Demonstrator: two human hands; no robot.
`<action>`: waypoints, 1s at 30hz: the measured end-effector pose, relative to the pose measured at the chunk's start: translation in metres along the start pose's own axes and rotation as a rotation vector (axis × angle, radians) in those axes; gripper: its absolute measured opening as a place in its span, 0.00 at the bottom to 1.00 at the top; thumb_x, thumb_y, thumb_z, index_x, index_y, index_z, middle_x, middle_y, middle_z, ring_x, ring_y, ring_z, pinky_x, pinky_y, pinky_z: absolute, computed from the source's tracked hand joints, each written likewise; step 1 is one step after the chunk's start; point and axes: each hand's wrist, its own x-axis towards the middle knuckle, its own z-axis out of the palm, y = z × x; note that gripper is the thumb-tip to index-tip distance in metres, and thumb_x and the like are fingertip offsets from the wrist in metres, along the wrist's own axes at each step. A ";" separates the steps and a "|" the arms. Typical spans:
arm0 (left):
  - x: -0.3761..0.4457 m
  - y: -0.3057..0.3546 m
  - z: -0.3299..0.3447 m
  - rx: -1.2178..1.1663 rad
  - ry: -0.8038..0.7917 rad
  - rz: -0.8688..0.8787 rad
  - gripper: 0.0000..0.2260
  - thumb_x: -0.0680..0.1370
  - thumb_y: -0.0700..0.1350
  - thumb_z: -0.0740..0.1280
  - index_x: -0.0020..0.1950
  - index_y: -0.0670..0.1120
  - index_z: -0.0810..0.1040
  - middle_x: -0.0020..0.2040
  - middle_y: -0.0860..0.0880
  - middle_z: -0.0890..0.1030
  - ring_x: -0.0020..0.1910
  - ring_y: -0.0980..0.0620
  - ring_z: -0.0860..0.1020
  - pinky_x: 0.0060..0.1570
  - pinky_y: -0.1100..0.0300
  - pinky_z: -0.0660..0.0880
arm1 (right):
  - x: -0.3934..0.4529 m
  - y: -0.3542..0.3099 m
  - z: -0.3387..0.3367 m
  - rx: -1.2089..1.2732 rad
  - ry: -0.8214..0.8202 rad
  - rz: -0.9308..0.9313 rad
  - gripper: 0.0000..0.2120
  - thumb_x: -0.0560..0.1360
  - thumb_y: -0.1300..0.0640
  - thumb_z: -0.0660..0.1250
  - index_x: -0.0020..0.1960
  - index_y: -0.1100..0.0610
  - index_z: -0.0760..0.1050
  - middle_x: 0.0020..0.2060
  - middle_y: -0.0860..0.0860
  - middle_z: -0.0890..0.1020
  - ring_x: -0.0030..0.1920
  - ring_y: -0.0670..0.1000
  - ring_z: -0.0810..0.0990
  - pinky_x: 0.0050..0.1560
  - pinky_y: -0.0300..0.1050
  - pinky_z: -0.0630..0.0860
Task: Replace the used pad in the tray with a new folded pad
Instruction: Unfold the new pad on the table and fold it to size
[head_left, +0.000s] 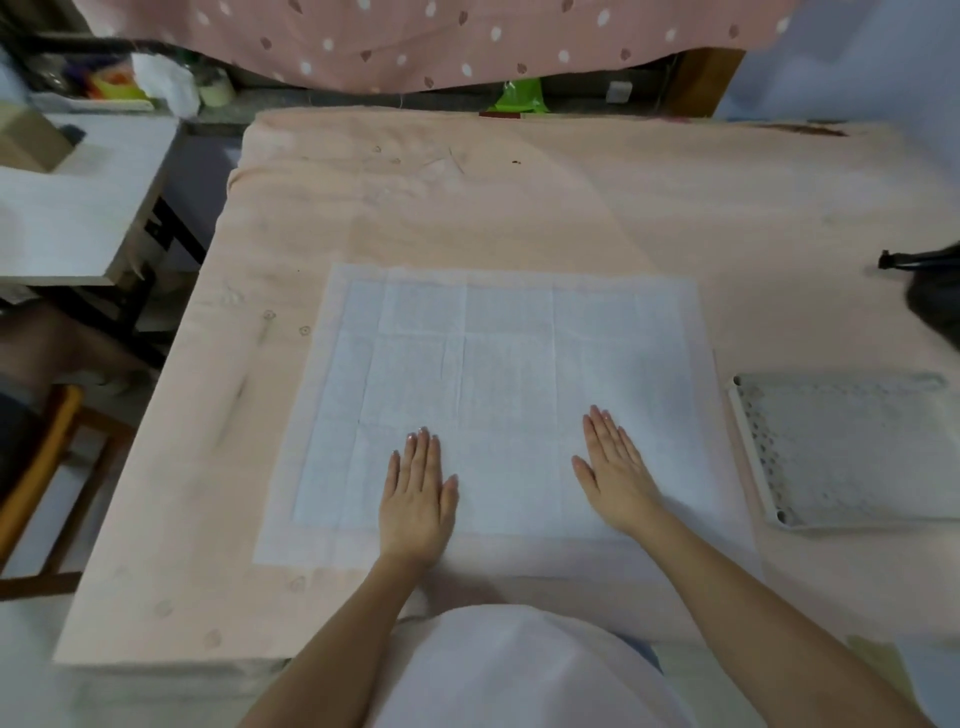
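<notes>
A large white pad (498, 364) lies spread flat and unfolded on the pink-covered table (571, 197), its crease lines showing. My left hand (418, 493) rests palm down on the pad's near part, fingers straight and together. My right hand (618, 467) lies flat on the pad a little to the right, fingers pointing away. Neither hand holds anything. A grey perforated tray (852, 447) sits on the table to the right of the pad, partly cut off by the frame edge.
A black bag (930, 296) lies at the far right edge. A white side table (78, 208) with a box stands at the left, a wooden chair (47, 467) below it. A polka-dot pink cloth (415, 41) hangs behind the table.
</notes>
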 end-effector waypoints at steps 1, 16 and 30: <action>-0.005 -0.004 -0.001 -0.002 0.007 -0.018 0.28 0.80 0.53 0.44 0.75 0.38 0.58 0.76 0.44 0.56 0.76 0.48 0.51 0.74 0.56 0.41 | 0.000 0.005 -0.003 0.006 -0.025 -0.034 0.28 0.82 0.46 0.42 0.76 0.57 0.37 0.76 0.51 0.38 0.73 0.43 0.32 0.73 0.40 0.32; -0.047 0.019 -0.006 0.066 -0.075 0.598 0.37 0.73 0.64 0.62 0.75 0.42 0.61 0.75 0.45 0.63 0.75 0.47 0.59 0.73 0.45 0.55 | -0.066 -0.048 -0.009 -0.154 -0.157 -0.469 0.45 0.70 0.27 0.50 0.77 0.51 0.45 0.75 0.48 0.39 0.76 0.50 0.37 0.74 0.48 0.34; -0.051 0.021 0.000 0.259 0.069 0.586 0.27 0.70 0.57 0.72 0.64 0.44 0.78 0.65 0.44 0.76 0.65 0.46 0.74 0.61 0.48 0.73 | -0.070 -0.048 -0.003 -0.010 0.016 -0.434 0.23 0.79 0.47 0.58 0.73 0.49 0.64 0.75 0.46 0.59 0.76 0.46 0.55 0.75 0.44 0.45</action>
